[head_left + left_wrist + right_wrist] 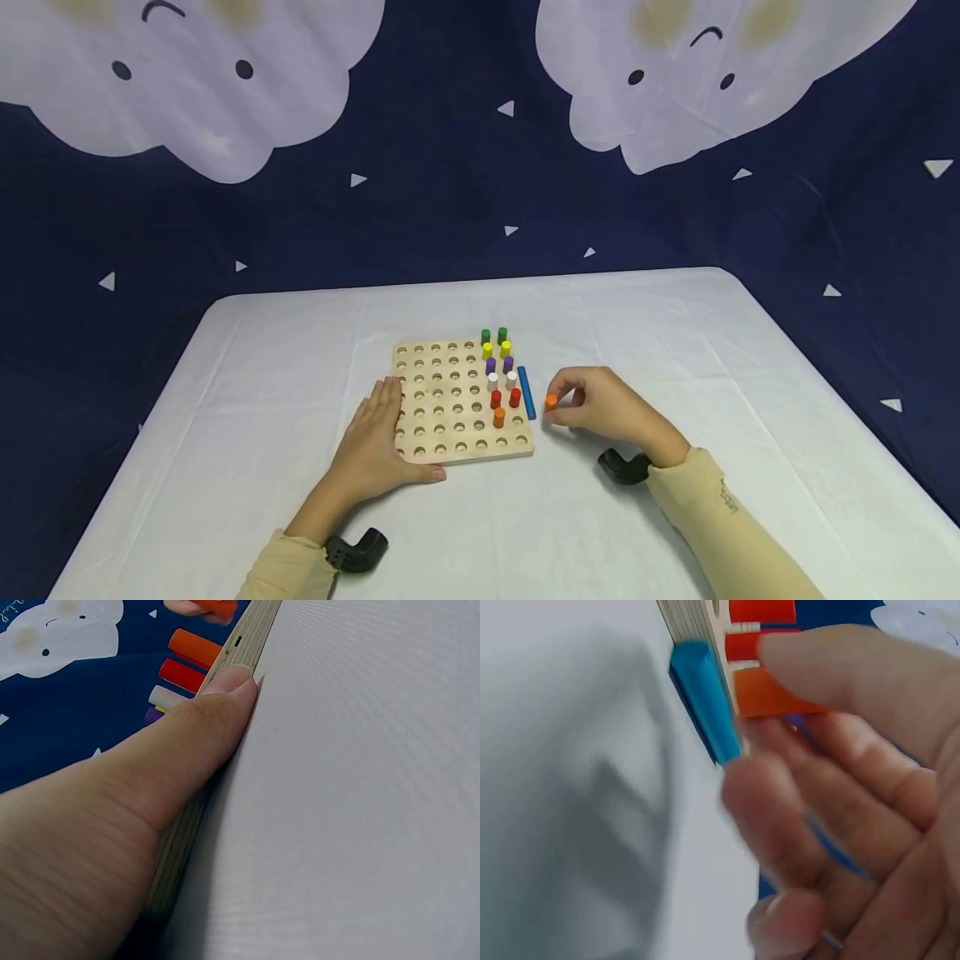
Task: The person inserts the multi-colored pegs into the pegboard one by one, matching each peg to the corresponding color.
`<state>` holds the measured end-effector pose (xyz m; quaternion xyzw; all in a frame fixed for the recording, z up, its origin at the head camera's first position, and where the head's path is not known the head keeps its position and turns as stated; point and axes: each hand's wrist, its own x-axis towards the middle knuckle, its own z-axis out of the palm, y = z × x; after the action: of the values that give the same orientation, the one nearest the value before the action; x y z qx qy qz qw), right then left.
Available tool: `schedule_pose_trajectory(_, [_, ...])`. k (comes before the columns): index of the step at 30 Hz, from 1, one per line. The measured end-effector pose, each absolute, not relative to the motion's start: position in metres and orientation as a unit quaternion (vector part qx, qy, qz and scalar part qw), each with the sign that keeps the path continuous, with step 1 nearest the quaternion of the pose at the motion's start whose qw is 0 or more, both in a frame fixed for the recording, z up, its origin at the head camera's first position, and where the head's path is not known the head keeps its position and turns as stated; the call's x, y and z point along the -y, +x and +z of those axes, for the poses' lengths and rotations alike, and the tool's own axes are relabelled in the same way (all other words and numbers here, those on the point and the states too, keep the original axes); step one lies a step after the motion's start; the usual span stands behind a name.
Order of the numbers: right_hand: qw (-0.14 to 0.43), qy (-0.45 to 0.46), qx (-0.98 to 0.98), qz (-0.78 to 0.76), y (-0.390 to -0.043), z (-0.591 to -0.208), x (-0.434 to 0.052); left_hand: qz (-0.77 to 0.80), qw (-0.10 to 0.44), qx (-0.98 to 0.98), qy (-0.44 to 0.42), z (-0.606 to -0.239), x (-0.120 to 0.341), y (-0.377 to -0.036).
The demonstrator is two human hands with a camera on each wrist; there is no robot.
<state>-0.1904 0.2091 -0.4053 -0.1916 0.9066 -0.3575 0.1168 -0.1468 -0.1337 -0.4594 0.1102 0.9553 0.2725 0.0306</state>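
Nearest the head camera, two sleeved forearms reach forward over the white-covered desk (262,375), each with a black wrist mount. The wooden peg board (442,417) serves as the landmark.

Left hand (375,446): lies flat, palm down, at the left edge of the peg board. Fingers are straight and extend along that edge; the thumb runs along the board's near edge. In the left wrist view the thumb (217,705) presses against the layered side of the peg board (187,832). Grip state: released, nothing grasped.

Right hand (611,408): sits just right of the peg board, wrist low over the desk, fingers curled inward toward the board. Thumb and fingertips pinch an orange peg (551,402). Grip state: grasping the orange peg. The right wrist view shows the orange peg (769,694) between thumb and fingers, close beside the board's edge.

A blue stick (527,392) lies on the desk along the right edge of the peg board, between the board and the held orange peg.

Pegs stand in the two rightmost columns of the peg board: green at the far end, then yellow, purple, white and red pairs, then one orange peg (498,417) nearest the person, in the left of these columns.
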Motion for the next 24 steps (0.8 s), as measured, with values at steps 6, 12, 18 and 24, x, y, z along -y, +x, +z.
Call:
schedule_pose_trajectory(6, [0.141, -0.183, -0.868, -0.440, -0.192, -0.414, -0.194, 0.277, 0.031, -0.954, 0.109, -0.458, 0.133, -0.146])
schedule_pose_trajectory(12, [0.135, -0.186, -0.875, -0.425, -0.188, -0.418, -0.183, 0.276, 0.031, -0.955, 0.107, -0.460, 0.134, -0.146])
schedule_pose_trajectory(18, [0.112, -0.202, -0.886, -0.401, -0.185, -0.417, -0.179, 0.276, 0.032, -0.955, 0.106, -0.459, 0.134, -0.146])
schedule_pose_trajectory(24, [0.094, -0.205, -0.895, -0.384, -0.184, -0.416, -0.175, 0.279, 0.033, -0.954, 0.105, -0.457, 0.134, -0.146])
